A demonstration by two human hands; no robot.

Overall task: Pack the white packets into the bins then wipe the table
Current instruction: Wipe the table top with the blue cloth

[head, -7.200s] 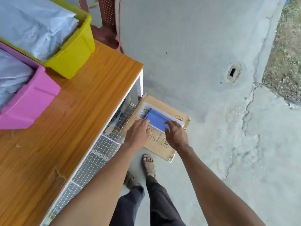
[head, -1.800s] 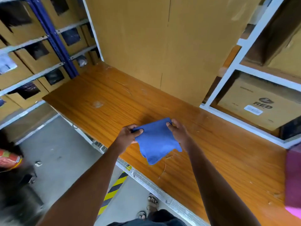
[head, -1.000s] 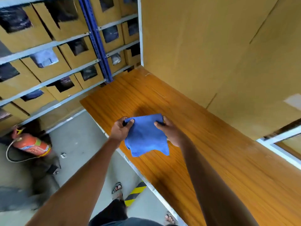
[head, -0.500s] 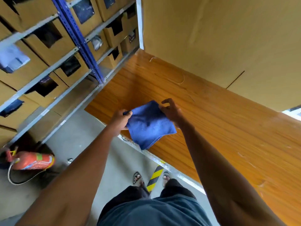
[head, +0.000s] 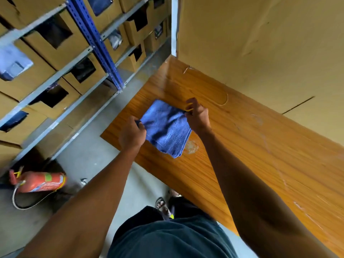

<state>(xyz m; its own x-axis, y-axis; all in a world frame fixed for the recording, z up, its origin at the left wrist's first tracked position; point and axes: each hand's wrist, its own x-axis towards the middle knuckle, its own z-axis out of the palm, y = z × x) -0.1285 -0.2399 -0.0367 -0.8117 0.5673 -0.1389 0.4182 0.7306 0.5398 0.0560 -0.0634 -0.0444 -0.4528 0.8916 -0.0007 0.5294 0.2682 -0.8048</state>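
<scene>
Folded blue terry cloth (head: 166, 128) held over orange wood-grain table (head: 260, 146) corner.
Left hand (head: 131, 134) pinches its left edge, right hand (head: 197, 116) its far-right corner; cloth stretched between, sagging tableward, both hands equally near.

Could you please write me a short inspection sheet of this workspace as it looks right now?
Surface: wooden table, pale smear beside the cloth.
Job's things: folded blue cloth held over the table; no white packets or bins seen.
Clutter: nothing seen.
Grippers: left hand and right hand each pinch a cloth edge.
Cables: hose on the fire extinguisher.
Surroundings: shelves of cardboard boxes, cardboard wall, concrete floor.
</scene>
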